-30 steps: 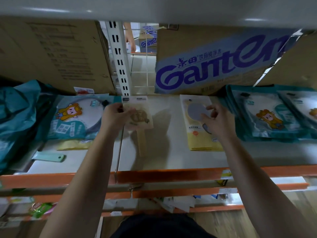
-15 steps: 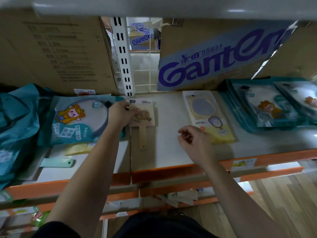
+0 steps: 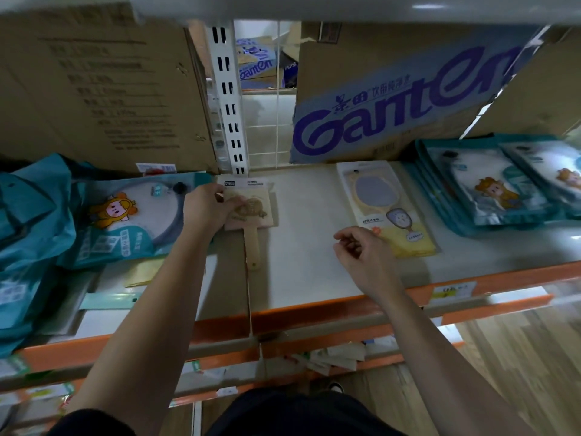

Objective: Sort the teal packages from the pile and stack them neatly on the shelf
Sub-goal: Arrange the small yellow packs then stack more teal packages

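On the white shelf board with an orange front rail (image 3: 314,278), the teal packages sit in two places. At the left, a teal flat plastic package printed with a cartoon figure (image 3: 125,221) lies face up. Its long axis runs left to right and the top of its print points to the far side. It touches a crumpled heap of teal bags (image 3: 28,215) at the far left. At the right, a stack of teal flat packages (image 3: 490,187) lies face up, with the tops far and slightly left. Its edges are stepped out to the left rather than flush.

The left hand (image 3: 209,206) is just beside the left teal package. Its grip is bent over and pinching the top left corner of a beige card pack holding a wooden paddle (image 3: 251,212), whose handle points near. The right hand (image 3: 361,253) hangs over the shelf's near middle with its grip loosely curled on nothing. It is just beside the near end of a yellow card pack with a hand mirror (image 3: 393,212), which lies with its long axis near to far.

Behind stand a brown cardboard box (image 3: 94,83), a white slotted upright (image 3: 228,99) and a cardboard box with a blue band (image 3: 393,99).
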`<action>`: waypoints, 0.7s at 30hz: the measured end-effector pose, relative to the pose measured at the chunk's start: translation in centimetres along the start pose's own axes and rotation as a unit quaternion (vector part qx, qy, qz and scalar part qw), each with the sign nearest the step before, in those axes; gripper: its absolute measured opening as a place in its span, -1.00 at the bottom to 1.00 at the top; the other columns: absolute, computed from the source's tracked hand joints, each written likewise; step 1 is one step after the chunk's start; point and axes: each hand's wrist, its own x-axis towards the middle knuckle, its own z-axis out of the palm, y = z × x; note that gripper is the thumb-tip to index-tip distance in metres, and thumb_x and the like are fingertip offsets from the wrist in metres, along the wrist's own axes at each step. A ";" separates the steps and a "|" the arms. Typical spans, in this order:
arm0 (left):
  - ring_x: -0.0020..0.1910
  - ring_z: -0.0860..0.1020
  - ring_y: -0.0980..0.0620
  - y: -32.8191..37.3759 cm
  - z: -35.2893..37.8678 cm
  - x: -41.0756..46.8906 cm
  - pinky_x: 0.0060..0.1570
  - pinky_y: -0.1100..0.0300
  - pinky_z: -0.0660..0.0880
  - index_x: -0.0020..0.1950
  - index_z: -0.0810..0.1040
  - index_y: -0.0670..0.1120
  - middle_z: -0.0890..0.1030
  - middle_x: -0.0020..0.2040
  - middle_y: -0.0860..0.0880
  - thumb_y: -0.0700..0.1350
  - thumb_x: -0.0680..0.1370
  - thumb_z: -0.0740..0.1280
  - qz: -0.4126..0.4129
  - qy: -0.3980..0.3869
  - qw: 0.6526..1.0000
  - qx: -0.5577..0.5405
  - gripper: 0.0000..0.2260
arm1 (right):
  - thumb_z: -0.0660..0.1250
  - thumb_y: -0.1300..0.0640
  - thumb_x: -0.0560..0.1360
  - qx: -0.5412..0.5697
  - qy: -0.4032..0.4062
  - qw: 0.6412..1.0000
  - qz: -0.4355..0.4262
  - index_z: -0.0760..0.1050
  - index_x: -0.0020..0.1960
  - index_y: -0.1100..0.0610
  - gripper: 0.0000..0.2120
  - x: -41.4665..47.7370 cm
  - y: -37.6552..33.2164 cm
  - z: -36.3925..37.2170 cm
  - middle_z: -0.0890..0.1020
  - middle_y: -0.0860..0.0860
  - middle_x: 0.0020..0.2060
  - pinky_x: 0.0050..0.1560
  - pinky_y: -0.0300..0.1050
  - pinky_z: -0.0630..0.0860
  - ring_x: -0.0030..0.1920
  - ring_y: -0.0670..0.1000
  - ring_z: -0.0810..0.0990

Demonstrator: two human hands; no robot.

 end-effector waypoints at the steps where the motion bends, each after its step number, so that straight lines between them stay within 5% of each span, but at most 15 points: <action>1: -0.09 0.58 0.00 0.0 0.1 -0.1 -0.23 0.19 0.49 0.28 0.54 -0.15 0.64 0.07 -0.12 0.05 0.50 0.43 0.003 0.010 1.000 -0.001 -0.57 | 0.37 0.15 0.52 -0.001 -0.001 1.000 -0.001 0.57 0.02 0.04 -0.91 0.0 0.0 0.0 0.58 -0.13 -0.19 -0.21 -0.37 0.41 -0.18 -0.15 0.54; 6: 0.05 0.59 -0.09 0.3 0.7 -0.3 0.03 0.01 0.56 0.27 0.54 -0.15 0.64 0.10 -0.12 0.06 0.49 0.43 -0.024 0.021 0.999 -0.001 -0.57 | 0.37 0.16 0.50 -0.008 -0.003 1.000 -0.007 0.57 0.00 0.03 -0.90 0.1 0.0 0.1 0.58 -0.12 -0.19 -0.19 -0.41 0.40 -0.18 -0.17 0.53; 10: 0.10 0.51 -0.10 0.0 1.0 -0.7 0.10 0.04 0.49 0.19 0.52 -0.18 0.53 0.18 -0.16 0.06 0.47 0.45 -0.005 0.036 0.999 0.031 -0.58 | 0.38 0.19 0.49 -0.010 -0.004 1.000 -0.019 0.57 0.00 0.06 -0.90 0.2 0.0 0.1 0.57 -0.13 -0.20 -0.19 -0.45 0.39 -0.18 -0.18 0.53; 14: 0.19 0.46 -0.12 0.3 1.1 -0.8 0.18 0.04 0.42 0.32 0.46 -0.21 0.42 0.30 -0.17 0.08 0.48 0.44 0.002 0.051 0.997 0.058 -0.46 | 0.38 0.21 0.49 -0.017 -0.003 1.000 -0.026 0.58 -0.01 0.07 -0.89 0.1 -0.1 0.0 0.58 -0.12 -0.20 -0.18 -0.43 0.41 -0.18 -0.17 0.53; 21: 0.11 0.49 -0.06 0.7 0.3 -2.7 -0.01 0.23 0.33 0.34 0.48 -0.17 0.48 0.27 -0.18 0.01 0.61 0.28 0.043 0.065 0.995 0.068 -0.63 | 0.38 0.19 0.49 -0.042 -0.024 0.998 -0.044 0.58 0.02 0.11 -0.89 0.6 -0.4 -0.2 0.59 -0.04 -0.19 -0.20 -0.46 0.39 -0.20 -0.14 0.53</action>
